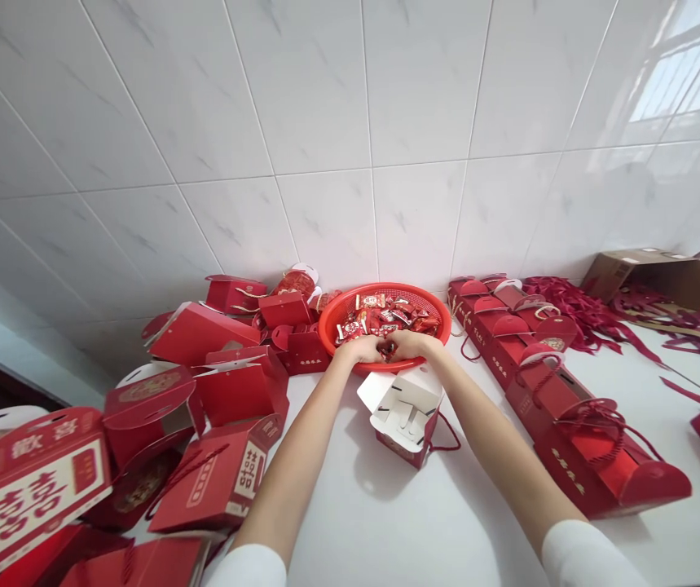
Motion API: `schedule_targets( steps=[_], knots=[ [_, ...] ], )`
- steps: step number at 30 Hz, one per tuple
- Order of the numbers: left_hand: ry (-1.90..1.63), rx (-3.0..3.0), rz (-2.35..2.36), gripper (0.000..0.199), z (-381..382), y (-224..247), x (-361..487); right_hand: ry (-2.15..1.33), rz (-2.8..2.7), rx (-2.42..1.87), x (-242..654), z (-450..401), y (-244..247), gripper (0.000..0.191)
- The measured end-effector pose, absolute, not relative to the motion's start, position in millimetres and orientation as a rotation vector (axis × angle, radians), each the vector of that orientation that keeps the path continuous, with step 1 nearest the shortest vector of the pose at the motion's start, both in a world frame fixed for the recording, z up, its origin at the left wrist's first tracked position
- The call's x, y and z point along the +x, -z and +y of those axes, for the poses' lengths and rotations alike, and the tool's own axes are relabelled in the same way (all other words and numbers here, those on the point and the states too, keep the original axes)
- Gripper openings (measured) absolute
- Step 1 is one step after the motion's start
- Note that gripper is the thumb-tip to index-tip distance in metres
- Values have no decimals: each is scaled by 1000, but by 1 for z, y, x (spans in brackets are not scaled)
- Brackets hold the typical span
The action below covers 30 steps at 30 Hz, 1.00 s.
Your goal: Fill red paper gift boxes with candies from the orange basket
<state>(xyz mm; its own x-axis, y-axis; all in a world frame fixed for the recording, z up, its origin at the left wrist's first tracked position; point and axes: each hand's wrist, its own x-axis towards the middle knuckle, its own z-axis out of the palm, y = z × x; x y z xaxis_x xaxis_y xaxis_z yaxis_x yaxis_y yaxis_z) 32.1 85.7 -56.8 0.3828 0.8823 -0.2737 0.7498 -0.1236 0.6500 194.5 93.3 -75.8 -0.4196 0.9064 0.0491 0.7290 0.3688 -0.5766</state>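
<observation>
Wrapped candies (371, 301), red and white, loose, heaped: location, inside the red perforated basket (446, 326) at the back of the worktop (386, 530), beside the tiled wall (325, 106).

Left hand (362, 350) and right hand (414, 346): both over the basket's near side, close together among the candies; fingers curled inward, tips partly hidden (whether they pinch a piece, cannot tell).

Open box (402, 451), one, red outside, white inside: just in front of the basket, between the forearms, with a cord handle (458, 443) looped out to the right.

Risks, by judgement: a forearm catching the cord could tip the box, which looks light; wrists pressing on the basket's near side could tilt it and spill the contents; an overfull grasp could shed pieces onto the worktop; a wide right elbow could knock the row of red boxes (496, 350) askew.
</observation>
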Motion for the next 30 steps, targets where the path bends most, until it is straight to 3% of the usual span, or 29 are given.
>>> schedule_targets(
  steps=[10, 21, 30],
  knots=[
    [-658, 1807, 1300, 21, 80, 59, 25, -1043, -1927, -1298, 207, 80, 69, 15],
    [-1088, 1600, 1115, 34, 77, 57, 21, -1198, -1657, -965, 212, 75, 60, 44],
    [-1297, 1573, 1109, 20, 82, 61, 16, -1248, -1417, -882, 213, 79, 62, 43]
  ],
)
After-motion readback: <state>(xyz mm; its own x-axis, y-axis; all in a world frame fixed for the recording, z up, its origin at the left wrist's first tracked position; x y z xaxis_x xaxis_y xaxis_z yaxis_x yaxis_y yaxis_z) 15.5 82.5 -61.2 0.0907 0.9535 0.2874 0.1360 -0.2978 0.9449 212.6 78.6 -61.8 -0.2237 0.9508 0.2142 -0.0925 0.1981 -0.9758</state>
